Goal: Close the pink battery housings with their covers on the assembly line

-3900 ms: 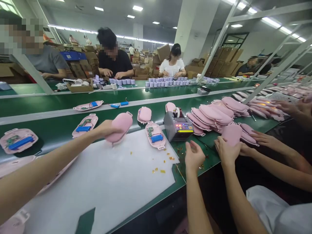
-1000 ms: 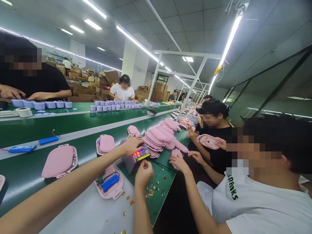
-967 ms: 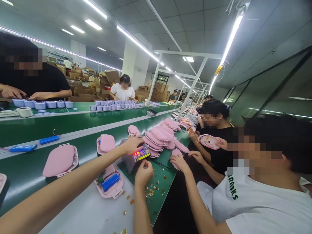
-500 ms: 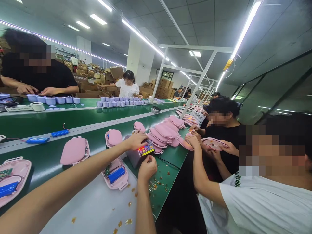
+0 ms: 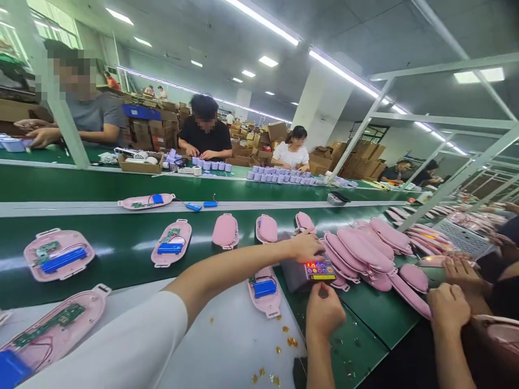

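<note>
My left hand (image 5: 306, 247) lies over the top of a grey box-shaped machine (image 5: 295, 276), fingers stretched out on it. Red lit digits, round buttons and a yellow strip mark the machine's front panel. Just below that panel, my right hand (image 5: 326, 316) is closed in a pinch; whatever is between its fingertips is too small to make out. Beside the machine, under my left forearm, lies an open pink shell (image 5: 273, 308) with a blue battery (image 5: 264, 288) in it. Small amber film pieces (image 5: 292, 341) are scattered near my right wrist.
A heap of pink shells (image 5: 365, 246) lies right of the machine. More open shells with circuit boards, such as one pink shell (image 5: 60, 256), lie leftward on the green belt. A co-worker's hand (image 5: 448, 308) is close on the right. Lilac cups (image 5: 279, 175) stand across the line.
The view has swung left, so more shells and a further co-worker show at the left. My left hand stays on the machine and my right hand stays pinched below its panel.
</note>
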Tool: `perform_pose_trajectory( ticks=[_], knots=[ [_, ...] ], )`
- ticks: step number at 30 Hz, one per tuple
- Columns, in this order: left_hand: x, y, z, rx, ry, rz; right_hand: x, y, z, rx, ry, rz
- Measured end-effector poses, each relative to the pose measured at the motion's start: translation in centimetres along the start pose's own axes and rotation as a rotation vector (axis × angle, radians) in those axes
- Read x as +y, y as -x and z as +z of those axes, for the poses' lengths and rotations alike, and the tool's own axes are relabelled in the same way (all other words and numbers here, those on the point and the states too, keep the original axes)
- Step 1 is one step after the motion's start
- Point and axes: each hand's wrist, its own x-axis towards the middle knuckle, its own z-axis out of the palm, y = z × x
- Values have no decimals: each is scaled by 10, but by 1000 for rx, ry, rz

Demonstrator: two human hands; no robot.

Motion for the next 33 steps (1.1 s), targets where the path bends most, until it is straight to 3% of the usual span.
perform_pose_trajectory(
  ticks=[9,14,16,21,23,25,30,33],
  knots=[
    [3,1,-7,-61,-1,17,-5,1,7,54,-55,0],
    [1,-1,-3,-67,19,8,-4,2,9,8,-39,8],
    [-1,-1,-2,-64,25,8,4,0,-10,-27,-34,11],
    [-4,-1,2,-63,32,17,48,-13,-96,-69,-10,44],
    [-7,-1,4,-61,39,23,58,-17,-109,-94,3,62],
    [-9,0,6,-54,50,24,56,-19,-97,-129,10,74],
    [-9,-1,9,-46,102,5,28,-17,-21,-170,18,117],
    [-6,-2,8,-56,146,-4,24,-12,-1,-165,26,157]
  ],
)
